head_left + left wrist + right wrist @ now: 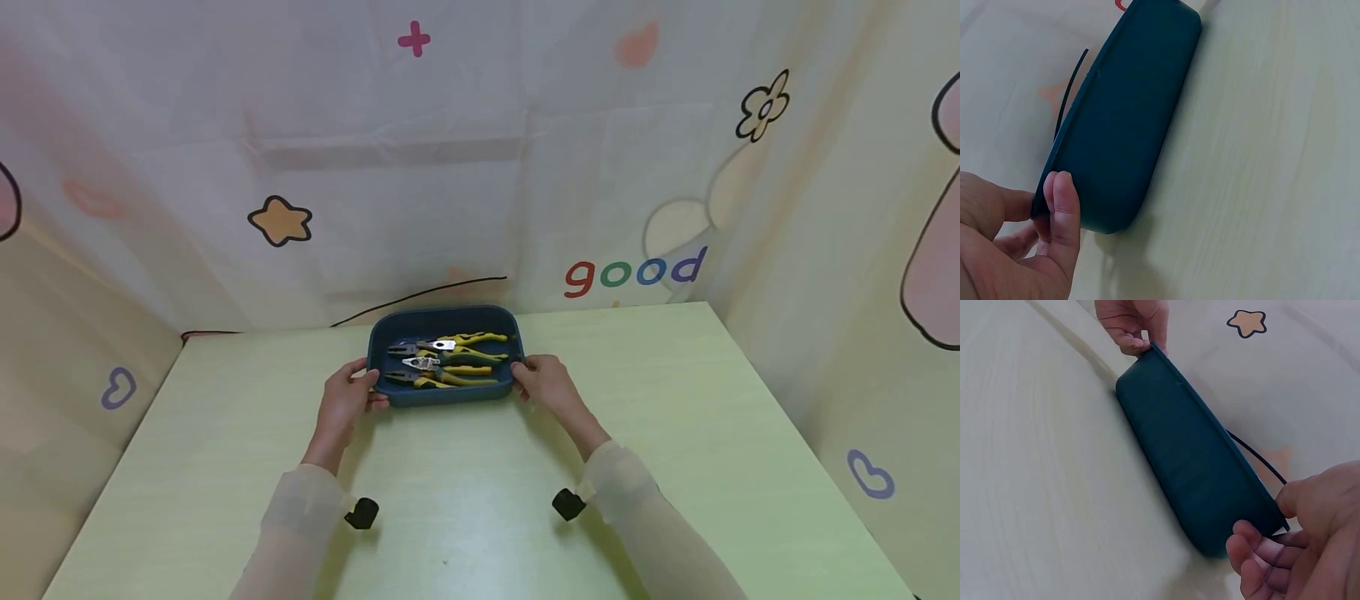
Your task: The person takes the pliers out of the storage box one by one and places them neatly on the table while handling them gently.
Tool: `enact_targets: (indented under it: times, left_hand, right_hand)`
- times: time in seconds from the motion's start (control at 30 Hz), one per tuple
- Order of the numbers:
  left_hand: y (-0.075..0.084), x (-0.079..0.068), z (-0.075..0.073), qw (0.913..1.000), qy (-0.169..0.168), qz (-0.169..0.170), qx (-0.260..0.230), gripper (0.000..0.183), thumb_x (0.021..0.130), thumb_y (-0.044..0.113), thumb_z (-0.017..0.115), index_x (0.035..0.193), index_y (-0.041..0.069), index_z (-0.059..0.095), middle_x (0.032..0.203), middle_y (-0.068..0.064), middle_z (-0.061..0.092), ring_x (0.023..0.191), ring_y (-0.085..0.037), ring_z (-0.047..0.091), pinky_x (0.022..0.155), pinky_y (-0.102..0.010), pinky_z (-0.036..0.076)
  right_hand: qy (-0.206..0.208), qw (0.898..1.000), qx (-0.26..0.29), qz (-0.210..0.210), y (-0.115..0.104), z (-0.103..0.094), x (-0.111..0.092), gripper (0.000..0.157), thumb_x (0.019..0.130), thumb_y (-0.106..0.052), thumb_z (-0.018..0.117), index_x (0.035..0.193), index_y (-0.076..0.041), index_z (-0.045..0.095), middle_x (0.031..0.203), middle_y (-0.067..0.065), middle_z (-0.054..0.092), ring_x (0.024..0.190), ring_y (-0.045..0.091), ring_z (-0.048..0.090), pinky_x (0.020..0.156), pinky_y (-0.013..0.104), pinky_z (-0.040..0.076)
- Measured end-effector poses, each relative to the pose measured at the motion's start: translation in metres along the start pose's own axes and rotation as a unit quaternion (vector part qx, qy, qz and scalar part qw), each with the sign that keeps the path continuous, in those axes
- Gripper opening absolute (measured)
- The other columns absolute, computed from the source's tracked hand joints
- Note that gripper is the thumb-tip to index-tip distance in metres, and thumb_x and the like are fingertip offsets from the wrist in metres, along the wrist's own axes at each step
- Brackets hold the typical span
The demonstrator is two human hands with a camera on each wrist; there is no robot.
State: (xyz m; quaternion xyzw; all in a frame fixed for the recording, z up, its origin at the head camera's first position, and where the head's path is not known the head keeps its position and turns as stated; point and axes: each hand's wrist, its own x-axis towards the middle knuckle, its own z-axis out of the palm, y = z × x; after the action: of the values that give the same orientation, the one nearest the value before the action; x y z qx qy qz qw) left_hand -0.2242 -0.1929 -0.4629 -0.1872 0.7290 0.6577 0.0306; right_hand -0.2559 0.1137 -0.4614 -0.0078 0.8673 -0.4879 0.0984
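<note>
A dark blue plastic tray (pixel 450 398) with rounded corners is near the back of the table, a hand at each end. Inside lie several pliers (pixel 450 358) with yellow and dark handles, their heads pointing left. My left hand (pixel 348 396) pinches the tray's left rim, thumb on top and fingers beneath. At the opposite end my right hand (pixel 546 382) grips the rim the same way. Both wrist views show the tray's long outer wall (pixel 1129 119), close over the table, with the thumb and fingers of the right hand (pixel 1310 531) around its near corner.
The pale green tabletop (pixel 450 500) spreads in front and to both sides. Behind it hangs a printed curtain (pixel 420 208), with a thin black cord (pixel 420 293) at its foot. A small black camera (pixel 362 513) is strapped at each wrist.
</note>
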Motion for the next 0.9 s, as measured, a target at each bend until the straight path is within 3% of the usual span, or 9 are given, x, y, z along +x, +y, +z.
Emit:
enact_targets:
  times: [0.5,0.9]
  left_hand:
    - [-0.002,-0.012,0.0,0.9999,-0.008,0.007,0.003,0.048,0.109,0.01,0.052,0.154,-0.003,0.04,0.115,-0.026,0.062,0.062,-0.008,0.065,0.067,-0.027,0.061]
    - [-0.007,-0.021,-0.002,0.9998,-0.02,0.006,0.005,0.048,0.108,0.009,0.053,0.153,-0.003,0.041,0.113,-0.026,0.064,0.062,-0.009,0.066,0.064,-0.025,0.06]
  right_hand:
    - [-0.008,1.0,0.003,-0.003,0.004,-0.001,-0.015,0.031,0.106,-0.022,0.057,0.09,0.002,0.069,0.079,0.014,0.068,0.066,0.022,0.064,0.053,0.026,0.047]
    - [-0.025,1.0,0.006,-0.007,0.008,-0.003,-0.03,0.031,0.106,-0.02,0.057,0.09,0.003,0.069,0.081,0.015,0.07,0.066,0.023,0.066,0.057,0.03,0.051]
